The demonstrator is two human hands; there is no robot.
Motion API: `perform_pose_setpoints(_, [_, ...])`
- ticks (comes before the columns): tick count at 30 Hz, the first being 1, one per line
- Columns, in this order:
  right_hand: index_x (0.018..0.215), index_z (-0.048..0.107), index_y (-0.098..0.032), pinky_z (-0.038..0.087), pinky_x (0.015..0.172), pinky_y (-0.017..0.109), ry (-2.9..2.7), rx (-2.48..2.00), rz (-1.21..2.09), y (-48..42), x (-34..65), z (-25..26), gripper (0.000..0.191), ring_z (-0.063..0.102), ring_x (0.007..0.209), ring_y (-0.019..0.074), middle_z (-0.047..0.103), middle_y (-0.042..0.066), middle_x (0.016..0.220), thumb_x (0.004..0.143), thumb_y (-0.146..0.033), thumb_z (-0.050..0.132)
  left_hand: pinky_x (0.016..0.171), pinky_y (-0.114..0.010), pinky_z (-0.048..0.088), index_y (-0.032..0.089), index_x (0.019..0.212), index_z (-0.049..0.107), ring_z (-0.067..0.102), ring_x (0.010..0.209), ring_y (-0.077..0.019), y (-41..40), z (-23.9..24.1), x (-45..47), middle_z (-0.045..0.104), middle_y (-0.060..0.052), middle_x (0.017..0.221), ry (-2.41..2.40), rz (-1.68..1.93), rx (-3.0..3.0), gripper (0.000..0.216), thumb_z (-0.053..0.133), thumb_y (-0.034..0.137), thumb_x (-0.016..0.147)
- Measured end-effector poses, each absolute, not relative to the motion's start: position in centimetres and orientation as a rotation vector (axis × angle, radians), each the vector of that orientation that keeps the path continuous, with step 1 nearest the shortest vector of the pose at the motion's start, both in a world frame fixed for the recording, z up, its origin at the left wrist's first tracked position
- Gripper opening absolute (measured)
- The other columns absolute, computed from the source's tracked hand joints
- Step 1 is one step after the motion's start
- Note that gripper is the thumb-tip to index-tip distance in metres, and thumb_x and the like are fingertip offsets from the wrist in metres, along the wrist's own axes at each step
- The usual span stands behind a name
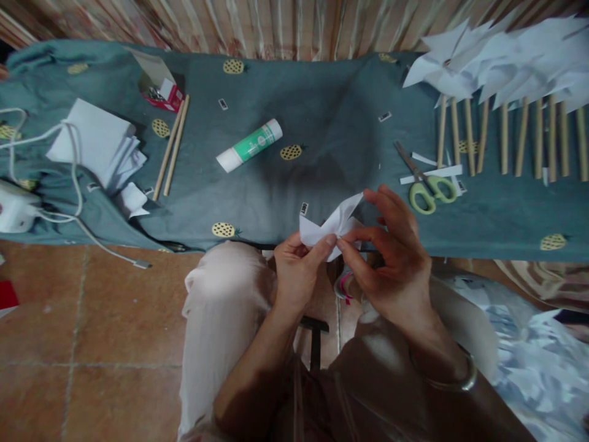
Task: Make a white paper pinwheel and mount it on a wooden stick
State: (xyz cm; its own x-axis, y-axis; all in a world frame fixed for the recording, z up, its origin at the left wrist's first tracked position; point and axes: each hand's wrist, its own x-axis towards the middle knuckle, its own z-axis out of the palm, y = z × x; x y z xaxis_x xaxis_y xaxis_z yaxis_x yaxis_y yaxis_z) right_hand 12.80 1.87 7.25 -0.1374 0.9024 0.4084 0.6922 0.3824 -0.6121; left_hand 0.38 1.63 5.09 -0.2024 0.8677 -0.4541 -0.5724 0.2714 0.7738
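Note:
A white paper pinwheel (338, 218) with folded blades is held over the front edge of the cloth-covered table. My left hand (299, 267) grips it from the left, thumb pressed on the paper near its centre. From the right, the thumb and index finger of my right hand (396, 258) pinch at the same centre, while its other fingers are raised by the upper blade. Whether a pin or other small part sits between those fingertips is too small to see. Green-handled scissors (426, 184) lie to the right, among white paper strips (430, 175).
Finished pinwheels (506, 61) on sticks lie in a row at the right. A glue stick (251, 146) rests mid-table. Farther left are two wooden sticks (171, 147), a red box (168, 95), stacked paper (99, 138) and a white cable (76, 178). A bag of paper scraps (543, 356) stands at lower right.

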Motion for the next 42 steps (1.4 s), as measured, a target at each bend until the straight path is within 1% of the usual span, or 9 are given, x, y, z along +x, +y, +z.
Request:
perform_pose_setpoints(4, [0.083, 0.064, -0.025, 0.045, 0.106, 0.055, -1.881, -1.389, 0.383, 1.86, 12.77, 7.2, 0.01, 0.043, 0.138, 0.0311, 0.055, 0.005, 0.14, 0.082, -0.015, 0.066, 0.065, -0.022, 0.055, 0.018, 0.072, 0.076, 0.065, 0.059, -0.01, 1.61, 5.18, 0.34, 0.075, 0.001, 0.069, 1.143, 1.352, 0.332, 0.026, 0.091, 0.029, 0.053])
perform_pose_setpoints(9, [0.083, 0.063, -0.024, 0.046, 0.104, 0.057, -1.884, -1.39, 0.369, 1.86, 12.73, 7.2, 0.006, 0.044, 0.137, 0.0318, 0.055, 0.005, 0.139, 0.083, -0.019, 0.065, 0.063, -0.021, 0.055, 0.018, 0.071, 0.076, 0.064, 0.058, -0.0093, 1.61, 5.28, 0.34, 0.074, 0.001, 0.069, 1.15, 1.357, 0.339, 0.025, 0.09, 0.027, 0.053])
perform_pose_setpoints(13, [0.083, 0.063, -0.028, 0.047, 0.105, 0.055, -1.874, -1.406, 0.396, 1.82, 12.66, 7.36, 0.01, 0.044, 0.138, 0.0313, 0.056, 0.002, 0.139, 0.085, -0.018, 0.063, 0.062, -0.02, 0.054, 0.018, 0.072, 0.076, 0.064, 0.058, -0.0089, 1.62, 5.3, 0.39, 0.075, 0.001, 0.069, 1.161, 1.365, 0.334, 0.026, 0.09, 0.028, 0.053])
perform_pose_setpoints(20, [0.086, 0.063, -0.03, 0.046, 0.104, 0.057, -1.864, -1.403, 0.411, 1.82, 12.59, 7.33, 0.013, 0.043, 0.138, 0.0318, 0.055, -0.001, 0.139, 0.085, -0.017, 0.064, 0.062, -0.02, 0.054, 0.018, 0.071, 0.076, 0.064, 0.058, -0.0087, 1.53, 5.26, 0.37, 0.074, 0.001, 0.069, 1.158, 1.372, 0.332, 0.026, 0.091, 0.028, 0.052])
perform_pose_setpoints(25, [0.083, 0.063, -0.028, 0.046, 0.105, 0.056, -1.866, -1.406, 0.411, 1.82, 12.55, 7.35, 0.01, 0.044, 0.137, 0.0322, 0.055, 0.002, 0.139, 0.085, -0.018, 0.063, 0.063, -0.021, 0.054, 0.017, 0.071, 0.076, 0.064, 0.058, -0.0088, 1.52, 5.2, 0.26, 0.074, 0.001, 0.068, 1.16, 1.352, 0.321, 0.026, 0.09, 0.027, 0.053])
perform_pose_setpoints(29, [0.082, 0.063, -0.023, 0.048, 0.103, 0.056, -1.874, -1.399, 0.385, 1.77, 12.58, 7.31, 0.004, 0.044, 0.137, 0.0324, 0.057, 0.008, 0.137, 0.084, -0.019, 0.065, 0.064, -0.022, 0.054, 0.017, 0.074, 0.076, 0.065, 0.059, -0.0097, 1.52, 5.17, 0.23, 0.075, 0.0, 0.071, 1.163, 1.347, 0.317, 0.028, 0.09, 0.029, 0.052])
perform_pose_setpoints(34, [0.081, 0.064, -0.019, 0.048, 0.102, 0.055, -1.902, -1.391, 0.347, 1.79, 12.6, 7.24, 0.004, 0.045, 0.137, 0.0322, 0.058, 0.013, 0.136, 0.084, -0.019, 0.067, 0.063, -0.02, 0.054, 0.018, 0.074, 0.077, 0.065, 0.059, -0.0089, 1.51, 5.21, 0.23, 0.076, 0.0, 0.071, 1.139, 1.362, 0.314, 0.027, 0.09, 0.028, 0.053])
perform_pose_setpoints(37, [0.081, 0.063, -0.02, 0.048, 0.103, 0.056, -1.898, -1.394, 0.347, 1.82, 12.57, 7.29, 0.004, 0.045, 0.137, 0.0316, 0.058, 0.011, 0.136, 0.084, -0.019, 0.066, 0.062, -0.019, 0.054, 0.019, 0.073, 0.077, 0.065, 0.058, -0.0083, 1.53, 5.16, 0.27, 0.076, 0.001, 0.07, 1.127, 1.372, 0.314, 0.025, 0.09, 0.026, 0.054])
perform_pose_setpoints(42, [0.083, 0.064, -0.026, 0.046, 0.105, 0.055, -1.879, -1.431, 0.401, 1.74, 12.6, 7.31, 0.008, 0.043, 0.138, 0.031, 0.055, 0.002, 0.139, 0.084, -0.018, 0.064, 0.061, -0.018, 0.054, 0.019, 0.073, 0.077, 0.064, 0.057, -0.0076, 1.54, 5.04, 0.32, 0.075, 0.001, 0.069, 1.123, 1.372, 0.33, 0.022, 0.09, 0.025, 0.055])
